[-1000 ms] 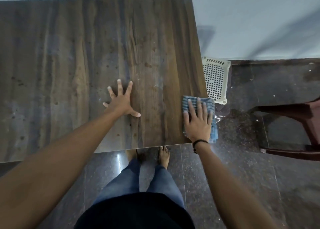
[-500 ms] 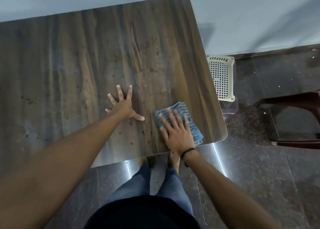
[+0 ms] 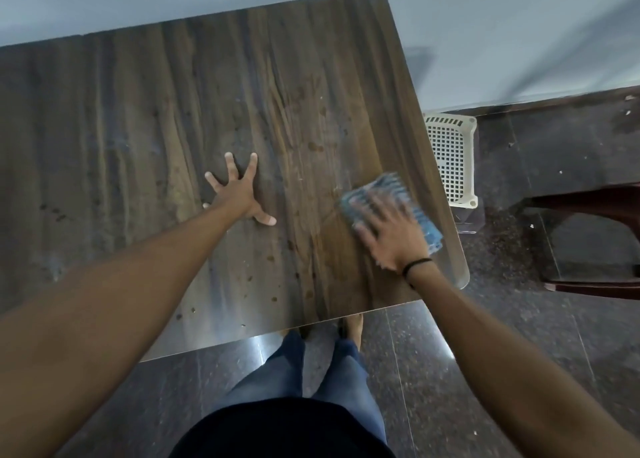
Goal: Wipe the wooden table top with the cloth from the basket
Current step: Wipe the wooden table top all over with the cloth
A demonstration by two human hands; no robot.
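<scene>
Wiping step, under way. Right hand (image 3: 391,235) lies flat on top of the cloth (image 3: 390,184), palm down. Its fingers are laid straight over the cloth, a bit apart, pointing to about 11 o'clock. Motion blur, so finer finger detail can't be told. No pinch, just pressing.

Cloth is blue striped, folded into a pad. It sits on the table (image 3: 156,111) at the 4 o'clock part of the top, near the right edge. Left hand (image 3: 239,194) is at 9 o'clock of the cloth, well apart from it, with fingers spread wide and tips and thumb planted on the wood, bracing. Black band (image 3: 417,264) on right wrist.

To do it well, my read:
- Keep palm weight even so the pad doesn't bunch or unfold.
- Run overlapping strokes along the grain and carry each one off the edge.
- Lift the left hand when strokes reach its patch.

Dark spots sit at 6 to 7 o'clock of the top and at 11 o'clock of the cloth, and probably need harder rubbing. The hazy stretch toward 9 o'clock looks undone, so I'd guess plenty is left.

Top is dark wood grain with a dull sheen, smudges and rounded corners.

Room:
- Pale wall (image 3: 485,24) at 12 o'clock.
- Dark speckled glossy floor (image 3: 519,353).
- White lattice basket (image 3: 450,159) on the floor at 3 o'clock, just beside the table.
- Dark red chair (image 3: 588,201) further out at 3 o'clock.
</scene>
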